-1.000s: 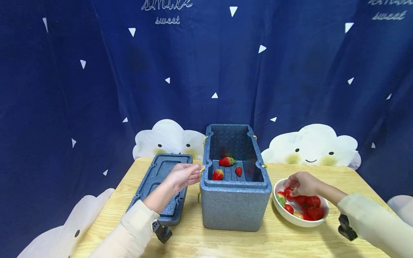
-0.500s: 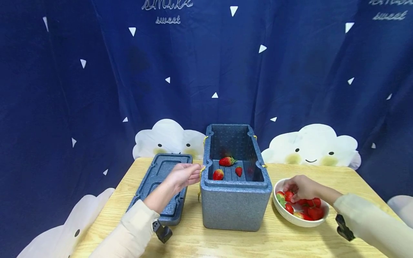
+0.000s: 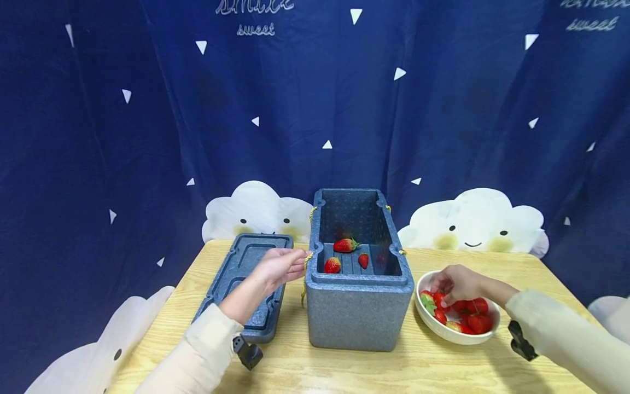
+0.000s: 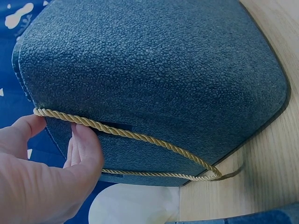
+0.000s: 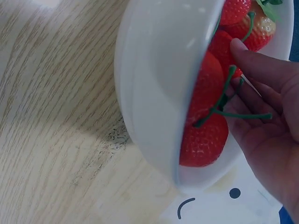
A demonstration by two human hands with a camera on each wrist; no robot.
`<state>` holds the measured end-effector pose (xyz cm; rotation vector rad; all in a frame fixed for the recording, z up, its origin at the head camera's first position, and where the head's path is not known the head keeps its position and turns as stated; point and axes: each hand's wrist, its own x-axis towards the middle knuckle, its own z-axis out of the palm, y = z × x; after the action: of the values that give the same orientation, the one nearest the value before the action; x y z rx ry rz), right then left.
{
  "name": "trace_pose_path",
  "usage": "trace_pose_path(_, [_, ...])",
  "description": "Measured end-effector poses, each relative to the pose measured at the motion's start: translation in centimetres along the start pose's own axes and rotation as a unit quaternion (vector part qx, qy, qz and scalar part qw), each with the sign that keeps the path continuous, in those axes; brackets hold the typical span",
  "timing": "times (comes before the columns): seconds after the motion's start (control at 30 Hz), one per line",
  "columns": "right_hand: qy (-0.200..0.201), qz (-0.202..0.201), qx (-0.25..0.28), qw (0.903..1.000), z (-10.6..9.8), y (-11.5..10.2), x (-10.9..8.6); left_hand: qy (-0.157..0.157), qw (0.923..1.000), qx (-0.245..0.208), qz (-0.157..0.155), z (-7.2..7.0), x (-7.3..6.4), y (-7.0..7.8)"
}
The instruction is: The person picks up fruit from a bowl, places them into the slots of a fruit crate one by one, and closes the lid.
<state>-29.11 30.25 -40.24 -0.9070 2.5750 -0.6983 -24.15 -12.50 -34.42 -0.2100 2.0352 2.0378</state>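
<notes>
My left hand (image 3: pixel 280 268) touches the left side of a lidless dark blue foam box (image 3: pixel 354 320), near its rim. In the left wrist view, its fingertips meet the box wall beside a twisted gold rope handle (image 4: pixel 154 141), fingers loosely extended. Inside the box lie three strawberries, among them a large one (image 3: pixel 345 245) and a small one (image 3: pixel 363 260). To the right, my right hand (image 3: pixel 458 284) reaches into a white bowl (image 3: pixel 455 336) and pinches a red strawberry (image 5: pixel 220 49) between thumb and fingers. Several more strawberries (image 5: pixel 204 142), some with green stems, fill the bowl around it.
The box's lid (image 3: pixel 253 306) lies on the wooden table (image 3: pixel 344 375) to the left, under my left forearm. A dark blue curtain (image 3: pixel 295 98) with white clouds and triangles hangs behind the table.
My right hand has shifted slightly within the bowl, its thumb coming down at a strawberry on the bowl's left side. The left hand and the box have stayed put.
</notes>
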Motion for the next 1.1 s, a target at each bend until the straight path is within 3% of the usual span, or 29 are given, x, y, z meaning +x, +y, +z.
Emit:
trace_pose_path(0.13, [-0.011, 0.009, -0.003, 0.9999, -0.2, -0.1, 0.1, 0.001, 1.0, 0.003, 0.005, 0.0, 0.1, 0.1])
trace_pose_path(0.4, [-0.019, -0.011, -0.002, 0.9998, -0.6, -0.7, 0.0, -0.003, 1.0, -0.006, 0.001, 0.0, 0.0, 0.0])
trace_pose_path(0.67, [-0.013, -0.002, -0.01, 0.9999, -1.9, -1.3, 0.0, -0.005, 0.9999, -0.008, 0.007, 0.0, -0.1, -0.1])
trace_pose_path(0.8, [0.005, -0.026, -0.019, 0.9995, -2.6, -1.5, 0.0, -0.003, 0.9999, -0.005, 0.01, 0.0, -0.1, -0.2])
trace_pose_path(0.9, [0.013, -0.041, -0.014, 0.999, -3.0, -1.4, 0.0, 0.0, 1.0, -0.001, 0.008, 0.0, 0.0, -0.2])
trace_pose_path(1.1, [-0.005, -0.026, 0.012, 0.9996, -3.8, -1.5, -0.2, 0.003, 1.0, 0.0, 0.007, 0.0, 0.1, -0.3])
